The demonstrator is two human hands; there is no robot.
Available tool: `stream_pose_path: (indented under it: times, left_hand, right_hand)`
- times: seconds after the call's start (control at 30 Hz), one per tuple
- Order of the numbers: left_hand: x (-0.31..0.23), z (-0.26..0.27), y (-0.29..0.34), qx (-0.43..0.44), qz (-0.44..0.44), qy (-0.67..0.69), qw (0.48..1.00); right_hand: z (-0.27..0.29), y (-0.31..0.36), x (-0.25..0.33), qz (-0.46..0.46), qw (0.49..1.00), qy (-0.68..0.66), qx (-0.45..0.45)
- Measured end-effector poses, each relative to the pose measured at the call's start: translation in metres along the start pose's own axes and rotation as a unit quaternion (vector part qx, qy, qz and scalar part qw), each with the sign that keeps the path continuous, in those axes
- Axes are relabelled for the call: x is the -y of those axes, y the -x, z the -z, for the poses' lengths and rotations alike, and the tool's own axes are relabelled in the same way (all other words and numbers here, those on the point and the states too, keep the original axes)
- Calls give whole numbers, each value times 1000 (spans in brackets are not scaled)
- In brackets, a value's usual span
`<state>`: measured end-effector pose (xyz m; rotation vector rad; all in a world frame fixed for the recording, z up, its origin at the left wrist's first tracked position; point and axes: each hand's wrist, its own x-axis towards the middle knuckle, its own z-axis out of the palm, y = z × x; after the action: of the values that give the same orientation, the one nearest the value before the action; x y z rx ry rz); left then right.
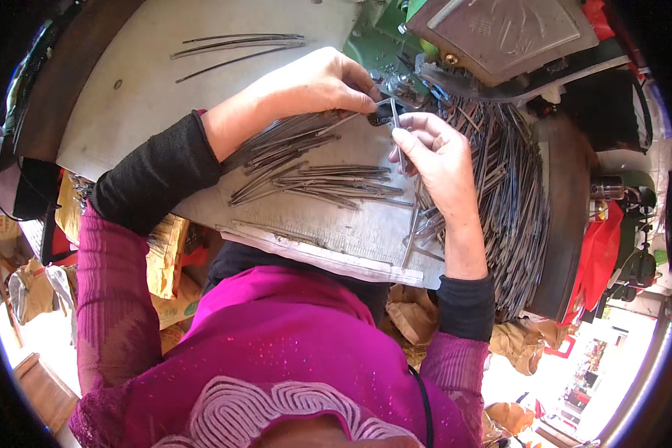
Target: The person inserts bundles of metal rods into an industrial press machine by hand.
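Note:
My left hand [317, 82] reaches across a grey work plate [336, 224] and pinches a small dark part [381, 116] beside the green machine [384, 45]. My right hand [437, 160] holds a thin metal rod [397, 134] upright between thumb and fingers, its top end touching that dark part. Under my left wrist lies a loose heap of thin metal rods [306, 168]. To the right of my right hand a much bigger pile of the same rods [511, 187] spreads over a dark tray.
Three long rods [239, 48] lie apart at the plate's far left. A grey metal cover [500, 33] tops the machine at the back. Red cloth [597, 261] hangs at the right. Cardboard and paper [168, 261] sit under the plate's left edge.

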<state>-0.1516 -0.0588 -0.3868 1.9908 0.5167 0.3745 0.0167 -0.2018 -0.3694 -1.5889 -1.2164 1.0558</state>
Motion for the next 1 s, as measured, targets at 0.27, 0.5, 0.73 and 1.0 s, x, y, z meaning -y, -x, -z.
stream_pose_path:
  times: [0.27,0.5,0.73,1.0]
  left_hand:
    - [-8,1,4,-14,58,85,995]
    - [-8,-2,1,-18,15,124,992]
    - [-15,3,-11,-18,48,173,984]
    - [-9,2,-18,-14,28,181,983]
  right_hand:
    - [0,-4,-1,-5,1000,-13,6]
    - [2,-8,-2,-2,999,-53,-8]
    - [7,-18,-3,28,994,-99,-44]
    - [10,-24,-4,31,993,-104,-55]
